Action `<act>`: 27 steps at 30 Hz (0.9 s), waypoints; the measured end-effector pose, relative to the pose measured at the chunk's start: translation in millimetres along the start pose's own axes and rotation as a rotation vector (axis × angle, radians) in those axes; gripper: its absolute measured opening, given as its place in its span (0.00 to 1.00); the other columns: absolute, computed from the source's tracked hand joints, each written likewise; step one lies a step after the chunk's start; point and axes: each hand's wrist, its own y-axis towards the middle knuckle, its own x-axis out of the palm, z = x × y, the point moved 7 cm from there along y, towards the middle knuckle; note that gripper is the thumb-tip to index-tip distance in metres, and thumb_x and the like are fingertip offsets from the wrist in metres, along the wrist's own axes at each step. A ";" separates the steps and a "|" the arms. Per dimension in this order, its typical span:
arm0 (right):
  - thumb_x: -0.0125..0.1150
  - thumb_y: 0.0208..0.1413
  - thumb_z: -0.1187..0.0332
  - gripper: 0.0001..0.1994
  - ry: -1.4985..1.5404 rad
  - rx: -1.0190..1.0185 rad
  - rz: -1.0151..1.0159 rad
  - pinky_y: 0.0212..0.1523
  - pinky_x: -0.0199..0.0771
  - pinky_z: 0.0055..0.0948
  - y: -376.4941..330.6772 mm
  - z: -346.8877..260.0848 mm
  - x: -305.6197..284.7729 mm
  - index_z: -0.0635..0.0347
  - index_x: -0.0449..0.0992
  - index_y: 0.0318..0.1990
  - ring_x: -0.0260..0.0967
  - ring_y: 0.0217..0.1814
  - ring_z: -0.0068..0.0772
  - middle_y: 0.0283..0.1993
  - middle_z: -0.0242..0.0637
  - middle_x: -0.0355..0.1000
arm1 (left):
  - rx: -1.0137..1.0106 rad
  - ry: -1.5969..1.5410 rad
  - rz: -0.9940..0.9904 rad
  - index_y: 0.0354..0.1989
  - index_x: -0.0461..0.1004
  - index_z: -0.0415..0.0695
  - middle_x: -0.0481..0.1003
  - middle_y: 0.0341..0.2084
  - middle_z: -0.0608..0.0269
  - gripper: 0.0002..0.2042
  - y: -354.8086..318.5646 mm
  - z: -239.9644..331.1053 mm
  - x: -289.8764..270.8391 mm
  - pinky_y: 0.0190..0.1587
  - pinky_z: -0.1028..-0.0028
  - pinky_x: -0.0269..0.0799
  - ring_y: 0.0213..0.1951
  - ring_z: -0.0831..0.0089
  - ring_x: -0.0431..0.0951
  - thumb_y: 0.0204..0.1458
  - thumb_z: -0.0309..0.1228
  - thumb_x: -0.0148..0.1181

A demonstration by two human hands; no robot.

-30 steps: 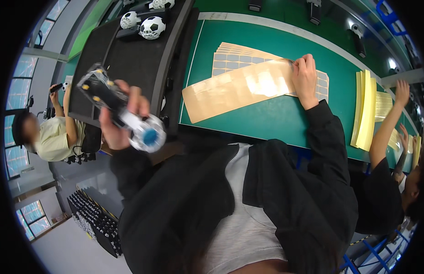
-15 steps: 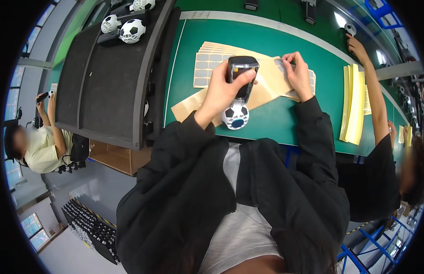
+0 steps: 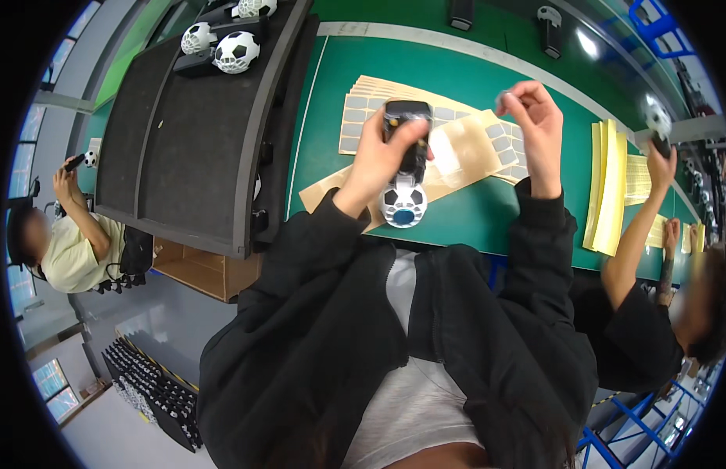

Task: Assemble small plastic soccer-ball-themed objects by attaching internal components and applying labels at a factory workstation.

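Green matting covered the surface, smooth and flat, with a pale strip along its far edge. Lay on it tan backing sheets, papery, carrying rows of small grey square stickers, some squares already gone. Gripped in the left hand, fingers wrapped round the dark body: a black handheld toy with a football-patterned ball end, white with dark patches and a blue centre, pointing toward the chest above the sheets. Raised above the sheets to the right, the right hand, thumb and forefinger pressed together on something tiny; too small to tell what. Stood at the left a dark matte tray, broad and rectangular, with more football-patterned balls at its far end. Stacked at the right, yellow sheets. Seen beyond them, a co-worker's raised hand around a blurred ball toy.
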 end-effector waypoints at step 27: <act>0.55 0.44 0.72 0.05 0.337 0.114 -0.142 0.16 0.50 0.11 -60.5 -100.5 128.8 0.61 0.65 0.23 0.49 0.17 0.16 0.21 0.29 0.57 | 1.197 0.527 -0.002 0.27 0.73 0.41 0.66 0.20 0.63 0.25 -88.4 125.8 20.5 0.18 0.80 0.61 0.18 0.74 0.63 0.22 0.47 0.69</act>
